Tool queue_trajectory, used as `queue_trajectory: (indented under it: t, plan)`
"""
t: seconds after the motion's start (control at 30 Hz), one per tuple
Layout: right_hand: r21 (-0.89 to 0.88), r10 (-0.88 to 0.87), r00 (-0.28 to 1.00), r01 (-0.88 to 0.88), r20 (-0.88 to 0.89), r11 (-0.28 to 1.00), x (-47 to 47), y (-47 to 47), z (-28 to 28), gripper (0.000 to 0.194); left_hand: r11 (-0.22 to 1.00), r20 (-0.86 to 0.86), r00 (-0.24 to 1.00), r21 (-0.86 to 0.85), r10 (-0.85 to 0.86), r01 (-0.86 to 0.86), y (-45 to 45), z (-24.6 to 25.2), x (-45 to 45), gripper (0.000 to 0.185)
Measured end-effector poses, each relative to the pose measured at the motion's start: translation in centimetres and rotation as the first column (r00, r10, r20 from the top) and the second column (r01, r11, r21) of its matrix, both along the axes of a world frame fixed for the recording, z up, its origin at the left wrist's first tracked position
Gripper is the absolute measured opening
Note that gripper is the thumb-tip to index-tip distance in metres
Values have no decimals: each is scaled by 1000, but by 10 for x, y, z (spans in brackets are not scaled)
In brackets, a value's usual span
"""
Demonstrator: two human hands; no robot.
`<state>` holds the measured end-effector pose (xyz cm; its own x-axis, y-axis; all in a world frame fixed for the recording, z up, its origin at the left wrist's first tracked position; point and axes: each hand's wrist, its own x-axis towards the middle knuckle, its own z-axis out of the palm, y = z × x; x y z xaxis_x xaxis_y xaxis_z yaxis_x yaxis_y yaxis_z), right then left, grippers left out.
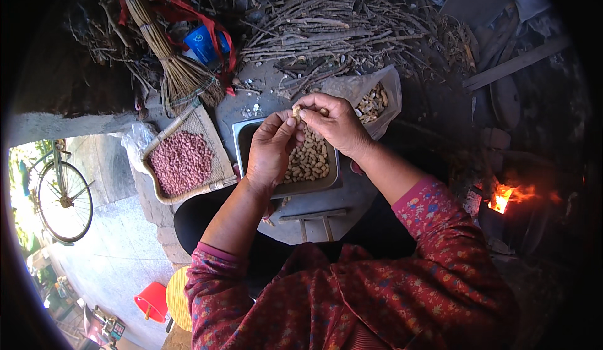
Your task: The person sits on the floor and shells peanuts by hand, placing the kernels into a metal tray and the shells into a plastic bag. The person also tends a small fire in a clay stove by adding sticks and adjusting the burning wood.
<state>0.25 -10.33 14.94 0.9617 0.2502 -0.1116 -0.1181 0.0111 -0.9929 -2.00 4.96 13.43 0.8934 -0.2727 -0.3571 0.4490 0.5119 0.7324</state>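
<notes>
Both hands meet above a metal tray [333, 174] that holds unshelled peanuts [308, 159]. My left hand [273, 145] pinches a peanut in its shell [296, 111] between thumb and fingertips. Touching the same peanut from the other side is my right hand [332, 119], with another peanut [324, 112] held in its curled fingers. To the left, a woven scoop basket [214, 149] holds shelled pink peanuts [181, 161]. Behind my right hand lies a plastic bag [392, 83] with empty-looking shells [373, 104] inside.
A fire [501, 198] burns at the right. Bundled sticks [339, 32] lie at the back, and a straw broom [176, 67] leans near the basket. A small wooden stool [313, 215] stands between my legs. A red bucket [153, 301] and a bicycle [65, 199] are at the left.
</notes>
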Motion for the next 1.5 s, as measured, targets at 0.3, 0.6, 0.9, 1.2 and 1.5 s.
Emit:
queue_trajectory:
  t: [0.3,0.6,0.9,1.2,1.5]
  plan:
    - [79,-41,999,43,-28,996,-3,8,-12,3,972,76,997,231,22,-39,-5,-1,-4,8]
    - [64,-118,992,120,-34,991,-6,14,-11,5,933,135,988,340,71,-114,-11,4,-3,9]
    - [125,-173,985,170,19,978,-9,18,-9,5,981,22,991,141,130,-132,-16,1,1,19]
    - [-198,-3,921,87,390,976,-9,2,-3,5,986,-122,989,-139,79,-96,-15,-5,7,16]
    - [-78,-81,993,88,90,993,-1,-16,-5,8,991,-42,998,-124,54,-59,-18,0,9,9]
